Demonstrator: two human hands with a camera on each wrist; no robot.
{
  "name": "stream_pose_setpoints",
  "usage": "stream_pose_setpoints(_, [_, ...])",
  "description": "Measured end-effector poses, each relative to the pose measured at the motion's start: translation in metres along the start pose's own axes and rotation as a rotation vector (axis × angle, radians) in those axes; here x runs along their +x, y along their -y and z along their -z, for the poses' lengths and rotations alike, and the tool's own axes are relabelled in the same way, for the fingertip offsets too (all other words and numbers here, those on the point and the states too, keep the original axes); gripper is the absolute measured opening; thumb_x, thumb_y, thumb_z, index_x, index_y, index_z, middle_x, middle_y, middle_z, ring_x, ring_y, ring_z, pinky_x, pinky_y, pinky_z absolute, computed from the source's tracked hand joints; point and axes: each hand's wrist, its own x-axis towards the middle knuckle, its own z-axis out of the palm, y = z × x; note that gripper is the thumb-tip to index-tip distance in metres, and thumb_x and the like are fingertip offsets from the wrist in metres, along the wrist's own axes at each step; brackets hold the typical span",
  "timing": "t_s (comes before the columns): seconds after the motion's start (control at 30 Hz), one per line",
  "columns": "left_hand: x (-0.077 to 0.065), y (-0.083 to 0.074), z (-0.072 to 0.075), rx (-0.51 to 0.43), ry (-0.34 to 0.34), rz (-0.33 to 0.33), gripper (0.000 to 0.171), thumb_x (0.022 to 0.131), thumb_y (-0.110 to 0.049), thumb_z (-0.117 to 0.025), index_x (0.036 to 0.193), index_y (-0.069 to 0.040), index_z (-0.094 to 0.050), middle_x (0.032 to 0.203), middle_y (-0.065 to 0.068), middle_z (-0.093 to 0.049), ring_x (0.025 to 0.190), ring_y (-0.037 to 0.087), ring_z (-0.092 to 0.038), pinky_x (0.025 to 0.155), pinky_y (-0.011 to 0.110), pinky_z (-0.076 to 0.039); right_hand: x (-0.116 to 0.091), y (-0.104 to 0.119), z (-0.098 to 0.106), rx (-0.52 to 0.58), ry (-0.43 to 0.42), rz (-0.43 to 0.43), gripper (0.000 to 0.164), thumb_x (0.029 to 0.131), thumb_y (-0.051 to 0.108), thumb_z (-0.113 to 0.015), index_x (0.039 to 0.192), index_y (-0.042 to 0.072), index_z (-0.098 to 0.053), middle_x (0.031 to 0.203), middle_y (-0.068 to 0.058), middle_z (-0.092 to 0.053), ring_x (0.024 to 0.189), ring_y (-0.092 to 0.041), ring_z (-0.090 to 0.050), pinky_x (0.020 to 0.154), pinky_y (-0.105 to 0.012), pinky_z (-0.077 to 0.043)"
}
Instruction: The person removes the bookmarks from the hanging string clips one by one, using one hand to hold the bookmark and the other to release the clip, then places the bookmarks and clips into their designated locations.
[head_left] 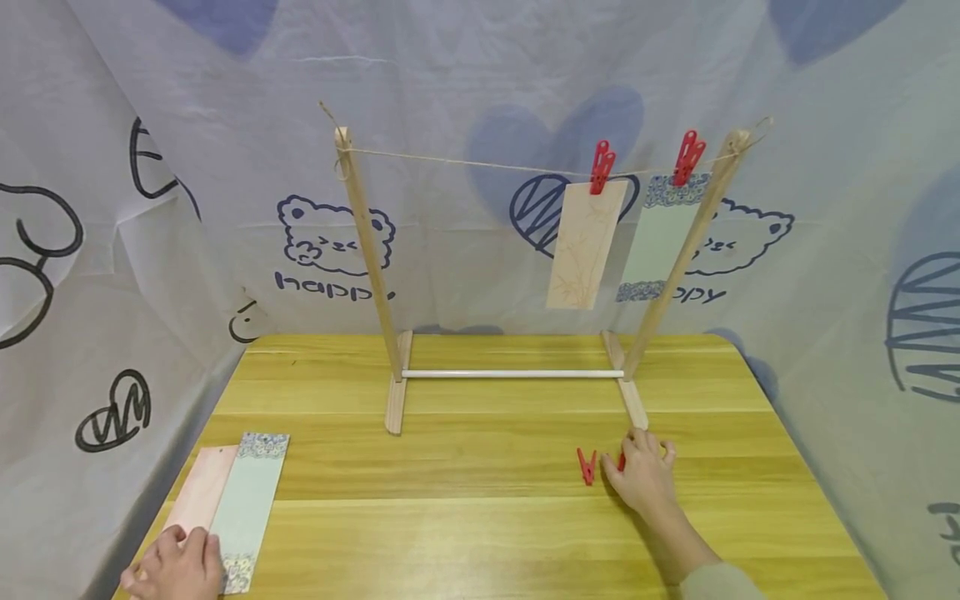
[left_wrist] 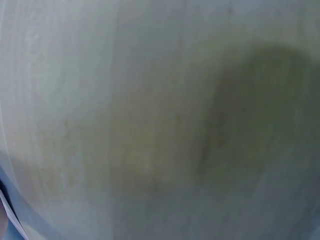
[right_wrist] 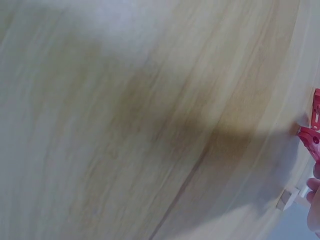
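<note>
Left hand — down on the near end of a pink card, fingers bent; cannot tell whether it pinches the card or merely rests there. Pale green card with patterned blue ends lies just right of that hand, alongside the pink one.

Right hand — well apart from the left, low over the table, pinching a red clip between thumb and fingers. A loose clip, also red, lies just to its left.

Ahead of the right hand, just past its fingertips: foot of a wooden stand, whose other post is forward and right of the left hand. String between the post tops. Above and beyond the right hand it carries a cream card and a blue-bordered card, each pegged by one red clothespin.
</note>
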Motion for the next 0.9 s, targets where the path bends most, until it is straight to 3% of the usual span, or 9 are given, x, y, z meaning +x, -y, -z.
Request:
stream_pose_setpoints(0.47, [0.0041,0.0025,-0.0037,0.021,-0.032,0.012,0.018,0.092,-0.016,-0.043,0.085,-0.001,-0.047,0.100,0.026,-0.035,0.096,0.046,-0.030,0.086,0.066,-0.010,0.0010,0.0019,-0.0014,-0.007,0.056,-0.037,0.037,0.082,0.037,-0.060,0.080,0.000,-0.060,0.113,-0.017,-0.051,0.109,-0.035,-0.042,0.092,-0.058,-0.016])
stream_pose_setpoints(0.67, [0.0064,0.0022,-0.0018,0.072,0.030,0.032,0.021,0.093,-0.018,-0.042,0.083,0.000,-0.047,0.099,0.026,-0.036,0.094,0.046,-0.030,0.084,0.066,-0.011,0.0012,0.0026,-0.0013,-0.024,0.074,-0.047,0.039,0.083,0.036,-0.060,0.087,-0.003,-0.061,0.113,-0.017,-0.050,0.110,-0.035,-0.041,0.093,-0.057,-0.016])
stream_pose_setpoints(0.9, [0.0078,0.0017,0.0006,0.111,0.082,0.066,0.022,0.093,-0.018,-0.042,0.083,0.001,-0.048,0.099,0.028,-0.037,0.096,0.046,-0.031,0.084,0.066,-0.012,0.0013,0.0029,-0.0017,-0.029,0.066,-0.046,0.038,0.083,0.037,-0.060,0.083,-0.001,-0.060,0.111,-0.016,-0.051,0.108,-0.035,-0.042,0.092,-0.057,-0.017])
